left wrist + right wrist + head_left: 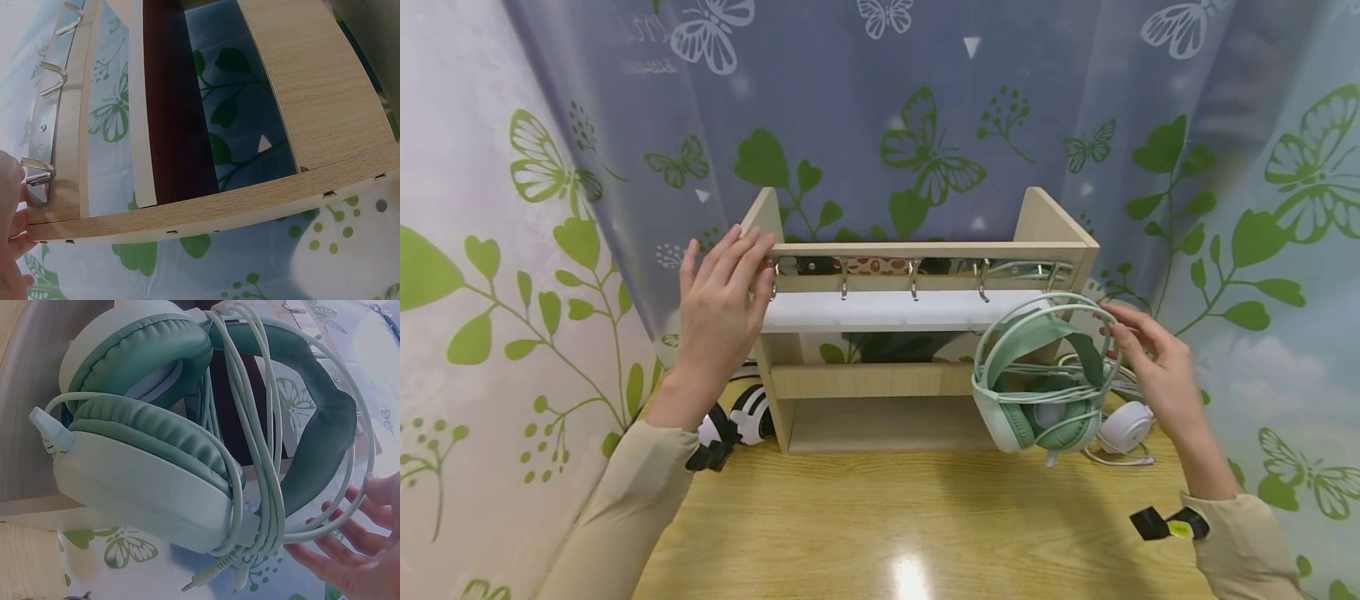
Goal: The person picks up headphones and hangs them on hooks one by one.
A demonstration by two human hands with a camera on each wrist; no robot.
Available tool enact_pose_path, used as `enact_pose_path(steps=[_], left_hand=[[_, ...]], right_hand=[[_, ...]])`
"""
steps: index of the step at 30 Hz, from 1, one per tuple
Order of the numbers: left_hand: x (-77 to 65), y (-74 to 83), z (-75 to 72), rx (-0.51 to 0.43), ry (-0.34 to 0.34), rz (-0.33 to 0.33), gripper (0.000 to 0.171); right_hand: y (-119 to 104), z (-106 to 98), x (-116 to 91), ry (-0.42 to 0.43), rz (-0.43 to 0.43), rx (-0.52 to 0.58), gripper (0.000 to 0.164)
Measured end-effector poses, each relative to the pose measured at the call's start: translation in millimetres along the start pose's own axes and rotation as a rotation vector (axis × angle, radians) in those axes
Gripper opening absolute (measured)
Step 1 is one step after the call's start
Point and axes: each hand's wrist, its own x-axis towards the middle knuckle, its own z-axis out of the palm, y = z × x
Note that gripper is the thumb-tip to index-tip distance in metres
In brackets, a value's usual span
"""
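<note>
A mint-green headset (1037, 375) with its cable wound around it is at the right front of a light wooden shelf rack (872, 381). The top of its headband overlaps the right end of the hook row in the head view. Beside the headband, my right hand (1157, 367) holds the thin outer band between thumb and fingers; the right wrist view shows these fingers (350, 544) around the band. My left hand (718, 300) rests at the rack's upper left corner, its fingers extended over the edge near the leftmost hook.
Several metal hooks (914, 279) line the rack's upper rail. White-and-black headphones (752, 414) lie on the table left of the rack, and white headphones (1126, 427) with a cable lie at its right. The wooden table (850, 517) extends in front; patterned curtains (865, 100) surround it.
</note>
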Motion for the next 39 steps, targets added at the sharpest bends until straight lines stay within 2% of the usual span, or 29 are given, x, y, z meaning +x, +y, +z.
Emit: enact_pose_path(steps=[9, 14, 20, 26, 32, 39], left_hand=[[-0.5, -0.2, 0.1, 0.01, -0.008, 0.006, 0.037], [-1.1, 0.1, 0.4, 0.001, -0.006, -0.001, 0.036], [-1.3, -0.4, 0.3, 0.007, -0.008, 0.002, 0.037], [-1.2, -0.9, 0.6, 0.01, -0.014, 0.006, 0.037], [-0.5, 0.0, 0.5, 0.004, -0.003, 0.006, 0.036], [0.1, 1.5, 0.1, -0.005, 0.004, 0.001, 0.036]], right_hand=[[10.9, -8.0, -2.0, 0.044, 0.003, 0.107, 0.037], [18.5, -12.0, -3.1, 0.059, -0.004, 0.201, 0.036], [29.1, -15.1, -5.9, 0.09, 0.0, 0.176, 0.035], [43.1, -17.8, -12.0, 0.099, 0.063, 0.183, 0.037], [58.3, -17.6, -18.6, 0.084, 0.098, 0.094, 0.039], [82.0, -13.8, -24.3, 0.066, 0.089, 0.033, 0.04]])
